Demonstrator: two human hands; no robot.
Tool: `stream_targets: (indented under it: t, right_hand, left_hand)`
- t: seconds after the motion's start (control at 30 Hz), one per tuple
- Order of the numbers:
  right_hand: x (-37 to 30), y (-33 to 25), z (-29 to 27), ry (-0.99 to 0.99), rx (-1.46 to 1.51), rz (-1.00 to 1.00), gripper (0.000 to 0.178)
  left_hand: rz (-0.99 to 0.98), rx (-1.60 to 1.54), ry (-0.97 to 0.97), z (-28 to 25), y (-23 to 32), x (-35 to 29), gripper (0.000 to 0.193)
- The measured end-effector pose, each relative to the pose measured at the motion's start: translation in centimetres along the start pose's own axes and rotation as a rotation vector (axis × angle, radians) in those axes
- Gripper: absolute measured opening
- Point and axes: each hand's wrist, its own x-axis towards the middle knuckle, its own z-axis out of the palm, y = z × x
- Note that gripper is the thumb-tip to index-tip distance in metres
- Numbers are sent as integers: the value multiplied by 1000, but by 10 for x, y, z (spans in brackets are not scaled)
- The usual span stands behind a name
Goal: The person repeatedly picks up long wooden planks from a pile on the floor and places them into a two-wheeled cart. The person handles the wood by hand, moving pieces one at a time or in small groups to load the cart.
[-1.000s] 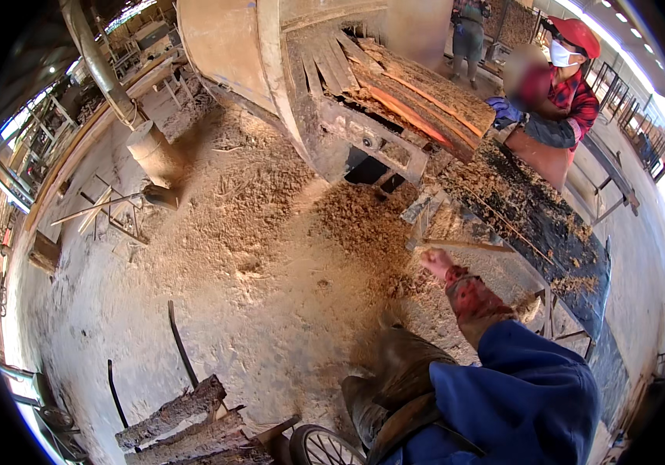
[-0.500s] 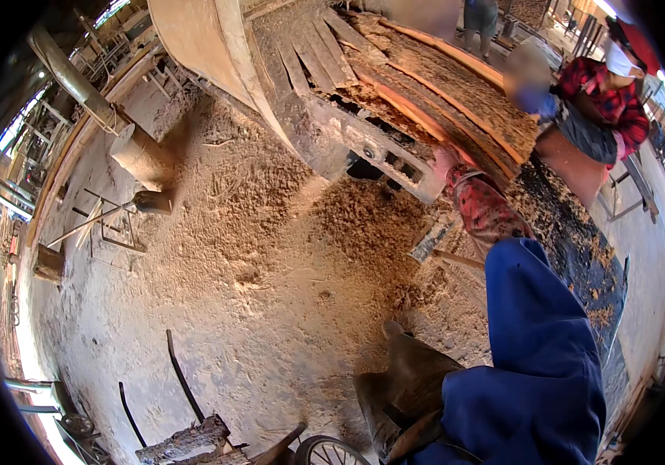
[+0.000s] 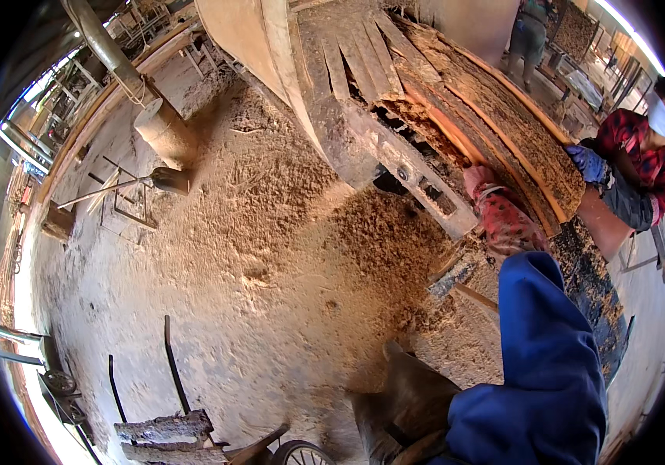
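While my right hand [image 3: 495,209] in its red patterned glove rests, grip unclear, against the long bark-covered wooden slab [image 3: 495,116] running far-left to near-right, my left hand stays unseen.

We see bright daylight entering from the far left and upper right edges, blown out there. The sawdust floor [image 3: 255,256] is evenly lit with soft shadows. Fisheye bending curves straight edges near the black circular rim; focus stays fairly sharp throughout.
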Motion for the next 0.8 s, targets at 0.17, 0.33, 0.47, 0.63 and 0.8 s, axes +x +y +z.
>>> stream_targets:
  t: [0.17,0.33,0.47,0.63,0.8]
  right_hand:
    - [-40,-18,-49,-63,178,-173,19]
    - [-110,-30,-71,66,408,-280,25]
    - [-208,-5,-67,60,523,-202,26]
    - [-317,21,-53,76,447,-133,24]
    - [-388,28,-71,275,473,-138,20]
  left_hand:
    - [-4,-27,-27,-3,-16,0,32]
    - [-5,-45,-70,-16,-40,0,32]
    - [-40,-64,-111,-36,-74,-1,31]
    - [-92,-105,-154,-78,-138,7,30]
    - [-124,-270,-238,-144,-212,73,29]
